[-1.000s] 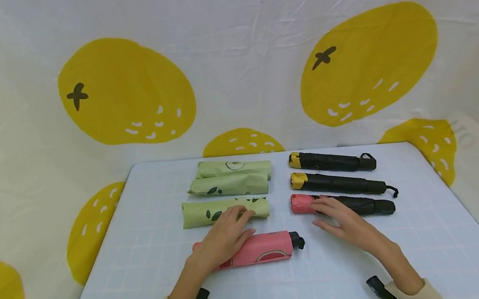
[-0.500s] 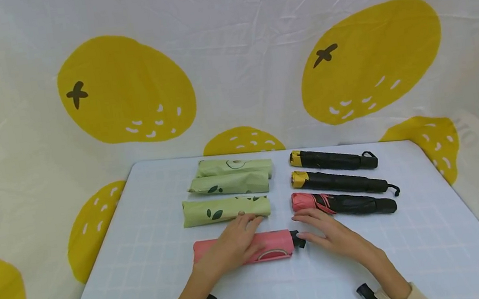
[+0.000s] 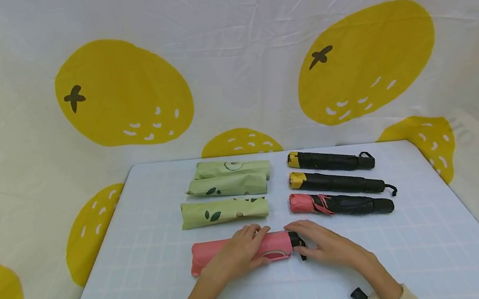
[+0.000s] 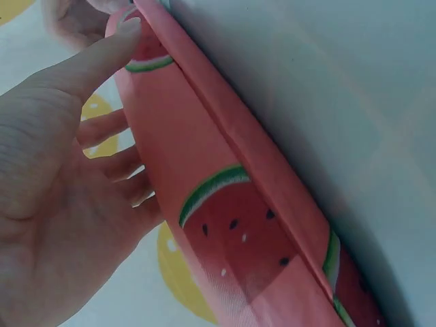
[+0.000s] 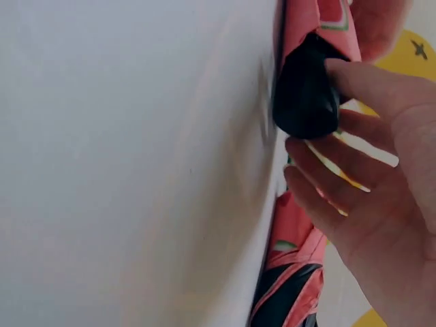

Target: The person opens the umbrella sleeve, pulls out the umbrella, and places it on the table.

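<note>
A folded pink umbrella point(image 3: 275, 241) with a watermelon print lies across the table in front of me. My left hand point(image 3: 240, 254) grips its fabric body, the thumb on the near side and the fingers along the far side. At its right end, my right hand point(image 3: 328, 244) pinches the black handle point(image 5: 306, 95) between thumb and fingers. In the left wrist view the thumb rests on the print near the handle end. Behind it lies a light green rolled umbrella sleeve point(image 3: 224, 211) with a leaf print.
Farther back, two more green rolled pieces point(image 3: 230, 185) lie against each other. To the right are two black umbrellas with yellow ends point(image 3: 338, 182) and a black umbrella with a pink end point(image 3: 349, 205). A printed curtain point(image 3: 244, 79) hangs behind the table point(image 3: 129, 277).
My right hand has moved left and nearer, from beside the pink-ended black umbrella to the pink umbrella's handle. My left hand has shifted right along the pink umbrella and taken hold of it.
</note>
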